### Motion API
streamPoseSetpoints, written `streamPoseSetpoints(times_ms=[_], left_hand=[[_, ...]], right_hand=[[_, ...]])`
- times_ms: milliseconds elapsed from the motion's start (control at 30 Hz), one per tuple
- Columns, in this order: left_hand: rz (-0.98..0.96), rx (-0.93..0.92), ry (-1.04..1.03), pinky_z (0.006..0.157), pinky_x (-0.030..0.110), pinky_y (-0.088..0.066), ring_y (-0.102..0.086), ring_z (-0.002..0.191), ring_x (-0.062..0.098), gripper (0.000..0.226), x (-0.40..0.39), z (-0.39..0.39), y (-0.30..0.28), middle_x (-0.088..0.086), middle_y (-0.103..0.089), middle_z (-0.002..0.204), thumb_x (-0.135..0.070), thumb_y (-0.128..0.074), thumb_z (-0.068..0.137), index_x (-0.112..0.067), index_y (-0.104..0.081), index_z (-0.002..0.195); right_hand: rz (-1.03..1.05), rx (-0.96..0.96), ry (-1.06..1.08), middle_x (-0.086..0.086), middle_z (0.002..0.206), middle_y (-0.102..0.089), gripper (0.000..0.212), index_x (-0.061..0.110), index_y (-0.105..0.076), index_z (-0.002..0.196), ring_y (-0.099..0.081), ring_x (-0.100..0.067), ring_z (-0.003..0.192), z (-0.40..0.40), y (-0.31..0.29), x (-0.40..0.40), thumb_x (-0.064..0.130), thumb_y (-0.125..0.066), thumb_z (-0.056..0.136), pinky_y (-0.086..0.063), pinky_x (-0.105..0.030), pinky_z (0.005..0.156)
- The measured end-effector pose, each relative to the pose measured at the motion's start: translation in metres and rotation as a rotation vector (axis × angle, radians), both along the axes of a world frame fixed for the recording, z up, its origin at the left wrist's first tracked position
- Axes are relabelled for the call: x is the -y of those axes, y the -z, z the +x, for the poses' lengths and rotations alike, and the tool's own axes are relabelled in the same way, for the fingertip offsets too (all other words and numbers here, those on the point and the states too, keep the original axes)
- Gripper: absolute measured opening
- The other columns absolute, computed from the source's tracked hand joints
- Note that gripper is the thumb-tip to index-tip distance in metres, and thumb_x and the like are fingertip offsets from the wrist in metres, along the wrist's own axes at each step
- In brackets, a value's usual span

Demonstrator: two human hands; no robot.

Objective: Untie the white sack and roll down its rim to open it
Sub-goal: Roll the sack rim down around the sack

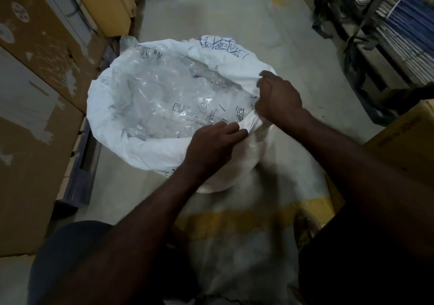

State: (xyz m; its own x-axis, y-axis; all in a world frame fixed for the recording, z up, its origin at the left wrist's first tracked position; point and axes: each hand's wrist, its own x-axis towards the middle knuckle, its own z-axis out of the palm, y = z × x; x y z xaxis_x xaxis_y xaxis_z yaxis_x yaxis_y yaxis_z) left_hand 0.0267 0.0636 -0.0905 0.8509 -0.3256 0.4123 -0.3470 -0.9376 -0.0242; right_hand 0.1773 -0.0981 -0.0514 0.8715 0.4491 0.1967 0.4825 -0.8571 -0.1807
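Observation:
The white sack (110, 107) stands on the floor in the middle of the head view, its mouth wide open. Its rim is folded outward along the left and far sides, with blue print showing on the far fold. Inside lie clear plastic bags (164, 93) with black print. My left hand (211, 145) grips the near edge of the rim, fingers curled over the fabric. My right hand (277, 95) pinches the rim at the right side, bunching the cloth. Both hands sit close together on the near right part of the rim.
Large cardboard boxes (35, 93) are stacked along the left. Another carton (408, 135) sits at the right, with shelving of stacked goods (399, 23) behind it. A concrete aisle (211, 6) runs ahead, and a yellow floor line (234, 220) crosses below the sack. My sandalled foot (305, 227) is at lower right.

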Motion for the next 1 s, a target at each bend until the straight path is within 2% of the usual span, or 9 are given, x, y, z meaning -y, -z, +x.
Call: streamPoseSetpoints(times_ms=[133,300,433,533,600,700,800,900,1000], left_hand=[[0.069,0.060,0.018,0.061,0.039,-0.037,-0.061,0.075,0.030,0.037,-0.024,-0.004,-0.005,0.000,-0.063,0.087,-0.006,-0.070,0.070,-0.023,-0.068,0.102],[-0.023,0.049,-0.174,0.068,0.041,-0.039,-0.066,0.078,0.031,0.034,-0.056,-0.030,-0.006,-0.002,-0.068,0.087,-0.014,-0.076,0.075,-0.025,-0.067,0.106],[-0.175,-0.019,-0.381,0.081,0.044,-0.043,-0.071,0.090,0.030,0.037,-0.087,-0.052,-0.015,-0.004,-0.073,0.093,-0.021,-0.072,0.079,-0.029,-0.067,0.115],[-0.139,-0.070,-0.454,0.079,0.041,-0.040,-0.065,0.094,0.030,0.049,-0.100,-0.058,-0.020,-0.005,-0.069,0.095,-0.020,-0.073,0.078,-0.034,-0.070,0.124],[-0.132,-0.103,-0.469,0.077,0.041,-0.042,-0.061,0.096,0.031,0.051,-0.105,-0.059,-0.021,-0.005,-0.063,0.096,-0.019,-0.073,0.077,-0.036,-0.070,0.125],[-0.227,-0.188,-0.453,0.074,0.041,-0.049,-0.060,0.098,0.030,0.052,-0.105,-0.060,-0.026,-0.002,-0.055,0.100,-0.018,-0.071,0.078,-0.036,-0.070,0.127],[-0.330,-0.269,-0.445,0.073,0.036,-0.052,-0.061,0.107,0.020,0.059,-0.103,-0.060,-0.034,-0.005,-0.054,0.116,-0.016,-0.071,0.077,-0.040,-0.070,0.131],[-0.287,-0.303,-0.438,0.081,0.041,-0.057,-0.057,0.118,0.022,0.066,-0.103,-0.058,-0.042,-0.014,-0.058,0.133,-0.016,-0.068,0.075,-0.047,-0.067,0.133],[-0.224,-0.429,-0.384,0.092,0.049,-0.057,-0.058,0.117,0.027,0.079,-0.099,-0.055,-0.046,-0.015,-0.064,0.135,-0.026,-0.062,0.074,-0.055,-0.052,0.146]], right_hand=[[0.013,-0.189,0.191,-0.022,0.125,-0.063,0.032,0.004,-0.065,0.114,-0.063,-0.044,0.114,-0.029,-0.022,0.021,0.016,-0.060,0.085,-0.052,-0.043,0.091],[-0.089,-0.439,0.062,-0.023,0.125,-0.058,0.024,0.010,-0.055,0.098,-0.063,-0.042,0.110,-0.106,-0.038,0.017,0.032,-0.054,0.089,-0.048,-0.039,0.084],[-0.182,-0.254,-0.162,-0.021,0.115,-0.045,0.051,0.010,-0.060,0.103,-0.059,-0.043,0.107,-0.154,-0.031,-0.005,0.055,-0.035,0.098,-0.038,-0.041,0.074],[-0.187,0.076,-0.295,-0.018,0.138,-0.051,0.071,0.011,-0.076,0.096,-0.048,-0.040,0.126,-0.150,-0.027,-0.011,0.075,-0.046,0.093,-0.043,-0.052,0.093],[-0.238,0.101,-0.447,-0.015,0.153,-0.049,0.078,0.009,-0.078,0.096,-0.043,-0.035,0.143,-0.136,-0.033,-0.017,0.082,-0.052,0.084,-0.032,-0.059,0.115],[-0.371,0.082,-0.656,-0.014,0.120,-0.069,0.076,0.008,-0.067,0.109,-0.064,-0.031,0.122,-0.123,-0.026,-0.028,0.079,-0.062,0.081,-0.022,-0.054,0.126],[-0.385,0.065,-0.672,-0.006,0.094,-0.072,0.086,0.012,-0.047,0.130,-0.070,-0.031,0.091,-0.122,-0.017,-0.030,0.073,-0.073,0.074,-0.039,-0.044,0.114],[-0.333,0.136,-0.617,-0.008,0.096,-0.073,0.063,0.014,-0.053,0.124,-0.069,-0.038,0.081,-0.115,-0.013,-0.025,0.052,-0.075,0.080,-0.042,-0.039,0.074],[-0.123,0.285,-0.470,-0.012,0.107,-0.064,0.044,0.018,-0.058,0.123,-0.065,-0.041,0.063,-0.099,-0.019,-0.020,0.030,-0.074,0.084,-0.036,-0.036,0.052]])
